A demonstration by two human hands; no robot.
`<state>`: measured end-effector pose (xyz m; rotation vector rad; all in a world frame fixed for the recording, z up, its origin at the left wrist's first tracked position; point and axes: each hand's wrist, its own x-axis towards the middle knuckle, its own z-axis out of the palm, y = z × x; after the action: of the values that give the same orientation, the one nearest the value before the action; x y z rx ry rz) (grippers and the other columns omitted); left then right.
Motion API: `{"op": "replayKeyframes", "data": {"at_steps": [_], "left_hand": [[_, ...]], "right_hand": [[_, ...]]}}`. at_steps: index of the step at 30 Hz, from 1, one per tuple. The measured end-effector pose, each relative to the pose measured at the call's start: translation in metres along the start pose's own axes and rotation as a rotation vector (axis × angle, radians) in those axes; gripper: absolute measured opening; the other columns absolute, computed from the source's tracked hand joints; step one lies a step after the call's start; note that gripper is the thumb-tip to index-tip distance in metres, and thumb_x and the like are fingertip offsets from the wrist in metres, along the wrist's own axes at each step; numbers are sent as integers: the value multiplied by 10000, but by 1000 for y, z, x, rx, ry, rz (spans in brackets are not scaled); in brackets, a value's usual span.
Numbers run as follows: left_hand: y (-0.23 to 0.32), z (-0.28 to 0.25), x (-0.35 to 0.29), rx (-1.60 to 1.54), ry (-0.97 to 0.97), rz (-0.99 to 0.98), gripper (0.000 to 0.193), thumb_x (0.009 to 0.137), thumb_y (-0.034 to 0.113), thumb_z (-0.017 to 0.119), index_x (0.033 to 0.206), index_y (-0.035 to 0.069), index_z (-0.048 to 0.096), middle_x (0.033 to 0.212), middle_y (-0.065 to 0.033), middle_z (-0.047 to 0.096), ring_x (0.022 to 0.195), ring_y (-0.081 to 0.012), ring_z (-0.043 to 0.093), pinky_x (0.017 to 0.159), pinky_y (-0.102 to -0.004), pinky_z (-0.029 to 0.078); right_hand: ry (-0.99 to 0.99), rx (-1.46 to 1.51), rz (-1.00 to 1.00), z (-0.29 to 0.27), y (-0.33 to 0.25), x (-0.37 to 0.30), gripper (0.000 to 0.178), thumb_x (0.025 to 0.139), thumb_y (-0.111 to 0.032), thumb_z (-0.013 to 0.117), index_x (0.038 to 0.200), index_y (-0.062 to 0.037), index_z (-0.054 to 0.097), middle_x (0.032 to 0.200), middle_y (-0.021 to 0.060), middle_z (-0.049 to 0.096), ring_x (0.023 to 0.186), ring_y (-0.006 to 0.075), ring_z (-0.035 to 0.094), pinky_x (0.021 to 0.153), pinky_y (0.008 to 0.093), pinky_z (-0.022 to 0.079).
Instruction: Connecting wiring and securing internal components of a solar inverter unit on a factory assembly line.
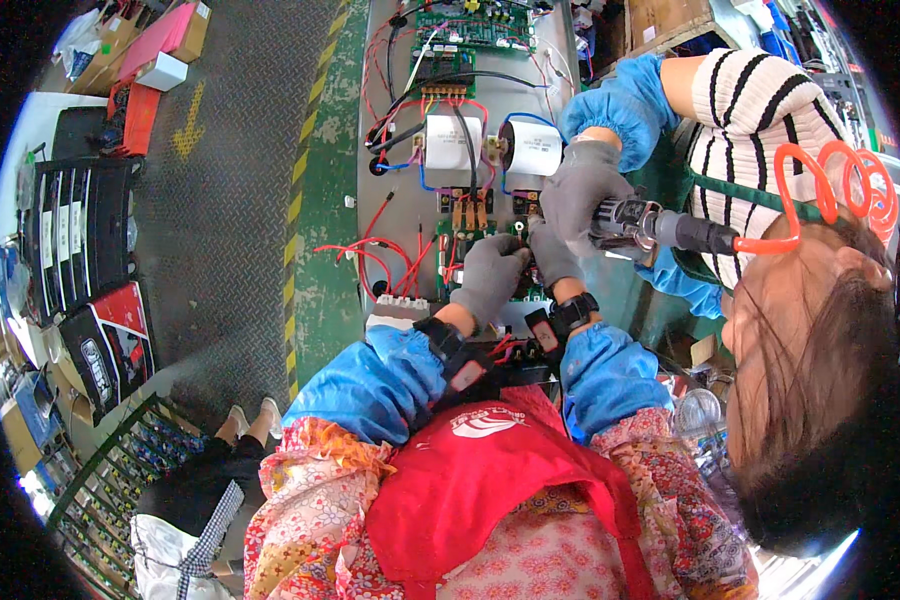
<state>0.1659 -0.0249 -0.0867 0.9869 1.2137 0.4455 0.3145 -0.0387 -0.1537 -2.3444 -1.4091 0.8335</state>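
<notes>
My left hand (489, 277), in a grey glove, is over a green circuit board (456, 243) in the metal chassis. Its fingers are bent together at the tips, and what they pinch, if anything, is too small to make out. Close beside it, my right hand (554, 252), also gloved, has its fingers drawn together on the same board, their tips partly hidden. A co-worker's gloved hand (582, 190) grips an air screwdriver (630, 222) just right of my right hand. Copper terminals (468, 214) stand just beyond my fingers.
Two white cylindrical capacitors (453, 142) and another circuit board (475, 27) sit farther up the chassis (380, 190). Loose red wires (402, 270) stick out on the left. An orange coiled hose (792, 200) runs from the tool past the co-worker leaning in on the right.
</notes>
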Motion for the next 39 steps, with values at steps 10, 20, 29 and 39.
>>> {"op": "replayKeyframes", "data": {"at_steps": [10, 20, 29, 39], "left_hand": [[-4, 9, 12, 399, 38, 114, 270, 818, 235, 636, 930, -8, 676, 891, -238, 667, 857, -398, 646, 732, -419, 521], [12, 16, 30, 498, -54, -157, 260, 816, 195, 585, 946, -11, 676, 984, -259, 648, 957, -413, 618, 848, -445, 501], [17, 19, 35, 545, -27, -248, 294, 794, 202, 599, 932, -47, 671, 971, -289, 640, 972, -409, 619, 846, -435, 505], [36, 19, 22, 641, -31, -232, 311, 807, 244, 607, 861, -53, 683, 937, -279, 650, 947, -408, 629, 819, -431, 513]], "right_hand": [[51, -112, 117, -43, -44, -4, 365, 816, -305, 529, 897, 27, 658, 975, 253, 648, 899, 422, 616, 832, 460, 482], [21, 290, 199, -59, -21, -19, 348, 758, -225, 596, 995, 28, 626, 1001, 276, 628, 960, 423, 595, 816, 466, 470], [-35, 271, 171, -69, -25, -25, 433, 721, -232, 660, 1070, 14, 590, 1013, 276, 629, 949, 407, 617, 821, 466, 479], [-133, 120, 169, -69, -27, -19, 437, 703, -249, 726, 1043, -5, 602, 1004, 243, 650, 979, 391, 620, 856, 466, 479]]}}
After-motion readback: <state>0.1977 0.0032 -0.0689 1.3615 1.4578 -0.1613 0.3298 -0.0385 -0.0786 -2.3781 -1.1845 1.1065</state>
